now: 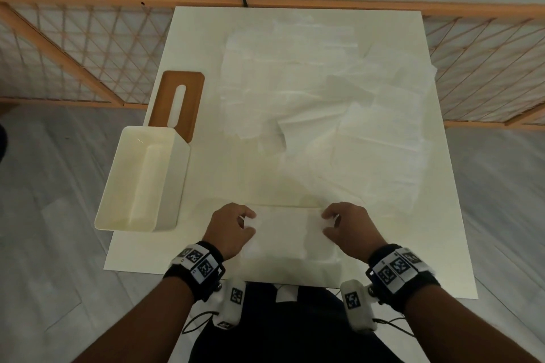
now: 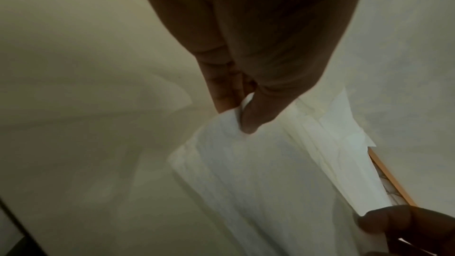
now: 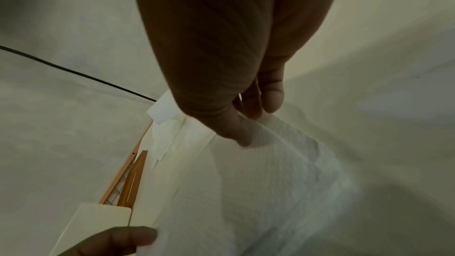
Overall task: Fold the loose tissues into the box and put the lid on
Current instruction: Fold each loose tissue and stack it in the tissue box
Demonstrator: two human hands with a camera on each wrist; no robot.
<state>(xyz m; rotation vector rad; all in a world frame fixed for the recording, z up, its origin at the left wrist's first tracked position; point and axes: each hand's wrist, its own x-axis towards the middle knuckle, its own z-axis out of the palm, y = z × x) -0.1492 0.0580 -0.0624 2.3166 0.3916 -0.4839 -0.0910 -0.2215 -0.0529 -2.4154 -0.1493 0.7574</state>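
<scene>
While both wrists hover low over the table (image 1: 206, 174), the left hand (image 1: 233, 228) and right hand (image 1: 346, 227) each pinch an end of the tissue (image 1: 287, 233) stretched between them; the box (image 1: 141, 183) sits beyond the left hand.

No words, numbers or brand names can be read anywhere. The only markings are black-and-white square code patterns on the wrist bands (image 1: 198, 262) behind each hand and on the small white camera units (image 1: 355, 302) below them.
</scene>
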